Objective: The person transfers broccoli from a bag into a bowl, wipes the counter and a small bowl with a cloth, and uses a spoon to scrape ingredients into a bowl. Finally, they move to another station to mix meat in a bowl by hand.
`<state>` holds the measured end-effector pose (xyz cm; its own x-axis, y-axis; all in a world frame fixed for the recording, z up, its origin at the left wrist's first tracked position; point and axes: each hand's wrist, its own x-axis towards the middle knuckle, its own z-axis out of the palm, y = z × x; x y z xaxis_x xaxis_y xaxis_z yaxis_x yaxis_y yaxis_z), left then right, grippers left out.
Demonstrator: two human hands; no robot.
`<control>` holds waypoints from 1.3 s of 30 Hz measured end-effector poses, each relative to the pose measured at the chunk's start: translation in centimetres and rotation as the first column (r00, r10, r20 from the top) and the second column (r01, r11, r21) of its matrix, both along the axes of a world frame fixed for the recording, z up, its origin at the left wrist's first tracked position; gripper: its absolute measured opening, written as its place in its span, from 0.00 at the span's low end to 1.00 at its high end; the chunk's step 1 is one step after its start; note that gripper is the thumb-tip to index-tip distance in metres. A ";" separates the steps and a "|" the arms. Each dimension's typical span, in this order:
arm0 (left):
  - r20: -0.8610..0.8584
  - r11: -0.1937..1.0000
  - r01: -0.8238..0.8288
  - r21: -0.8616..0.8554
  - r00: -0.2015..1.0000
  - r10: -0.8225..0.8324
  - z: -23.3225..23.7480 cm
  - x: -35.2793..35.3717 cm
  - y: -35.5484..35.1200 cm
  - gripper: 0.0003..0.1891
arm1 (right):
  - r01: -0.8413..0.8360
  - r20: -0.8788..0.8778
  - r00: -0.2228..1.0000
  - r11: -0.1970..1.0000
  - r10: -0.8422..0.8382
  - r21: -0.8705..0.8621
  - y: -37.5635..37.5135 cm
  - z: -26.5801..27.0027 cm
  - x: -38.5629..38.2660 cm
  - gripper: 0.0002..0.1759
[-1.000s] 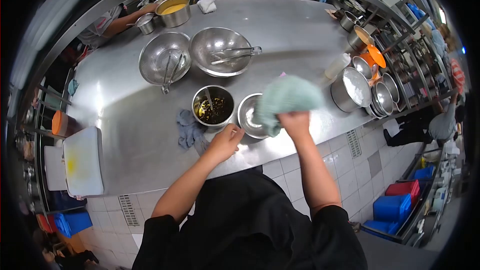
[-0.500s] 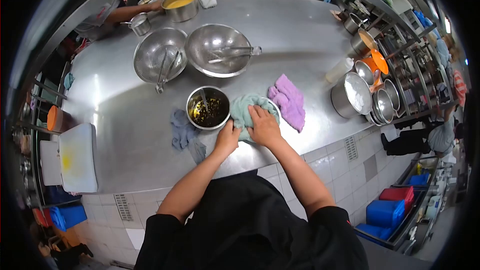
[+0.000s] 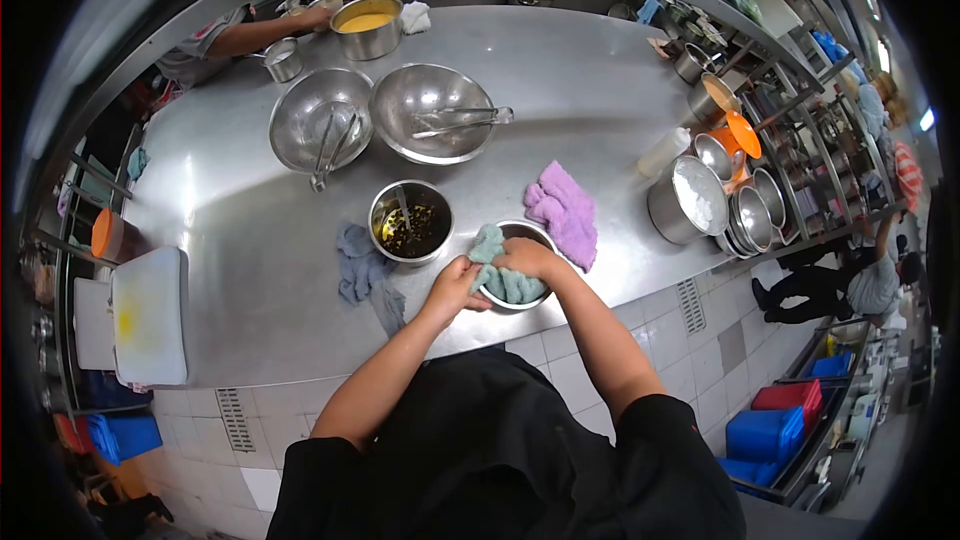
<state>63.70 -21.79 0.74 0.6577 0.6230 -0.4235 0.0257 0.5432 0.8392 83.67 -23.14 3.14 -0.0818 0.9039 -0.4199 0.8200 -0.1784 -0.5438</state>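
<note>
A green cloth point(image 3: 515, 286) is bunched inside a small metal bowl point(image 3: 546, 234) near the table's front edge, with one end sticking up over the left rim. My right hand point(image 3: 528, 257) reaches into the bowl, its curled fingers pressed into the cloth and partly hidden by it. Gripping the bowl's left side is my left hand point(image 3: 453, 290), its thumb beside the raised cloth end. Just left stands a metal pot point(image 3: 374, 230) of dark, oily liquid with bits and a utensil in it. A purple cloth point(image 3: 565, 215) lies to the right, a grey-blue cloth point(image 3: 360, 265) to the left.
Two large metal bowls point(image 3: 290, 105) with tongs stand farther back. Behind them is a pot of yellow liquid point(image 3: 368, 40), near another person's arm point(image 3: 262, 35). Pots and a squeeze bottle point(image 3: 664, 152) line the right edge. A cutting board point(image 3: 150, 315) lies at left.
The green cloth, earlier spread over the bowl, is now pushed down inside it, baring the bowl's rim. My right hand has moved down into the bowl; my left hand has shifted slightly lower.
</note>
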 end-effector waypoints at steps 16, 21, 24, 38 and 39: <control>-0.129 0.994 0.039 0.098 0.991 -0.026 0.3 1.1 1.6 0.15 | 0.236 0.354 0.866 0.912 -0.354 0.334 -7.0 21.4 1.9 0.29; -0.326 0.747 0.091 0.659 0.929 0.174 -1.5 2.0 1.0 0.14 | -0.014 0.606 0.761 0.928 -0.231 0.372 -4.0 1.8 -3.3 0.16; -0.234 0.593 -0.002 0.805 0.918 0.320 -1.6 2.1 0.7 0.12 | 0.163 0.500 0.828 0.962 -0.253 0.218 -2.7 1.0 -4.9 0.16; -0.283 0.579 0.037 0.815 0.897 0.340 -0.3 2.2 1.7 0.13 | -0.151 -0.329 0.940 0.973 0.087 -0.174 -3.3 11.1 5.8 0.28; -0.336 0.598 0.104 0.795 0.895 0.292 0.5 1.8 1.6 0.16 | -0.068 -0.436 0.900 0.995 0.028 -0.078 -4.7 13.1 7.6 0.27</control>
<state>65.47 -20.21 1.27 0.4702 0.8805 0.0597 0.4428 -0.2939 0.8471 91.30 -27.85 16.27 -0.3163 0.8549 -0.4112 0.5153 -0.2091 -0.8311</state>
